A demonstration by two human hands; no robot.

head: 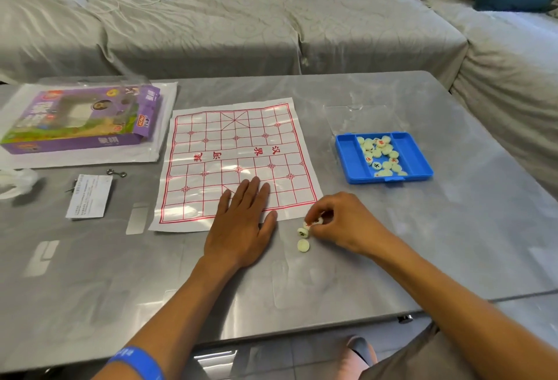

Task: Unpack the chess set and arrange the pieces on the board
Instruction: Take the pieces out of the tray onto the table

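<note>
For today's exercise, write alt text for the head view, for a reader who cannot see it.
A person's left hand presses flat on a paper chess board while the right hand pinches a pale round piece beside two others on the grey table. A blue tray of pieces sits to the right.

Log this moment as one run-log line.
left hand: flat on paper board | right hand: pinching chess piece off board | blue tray: pieces remain | board: no pieces placed
</note>
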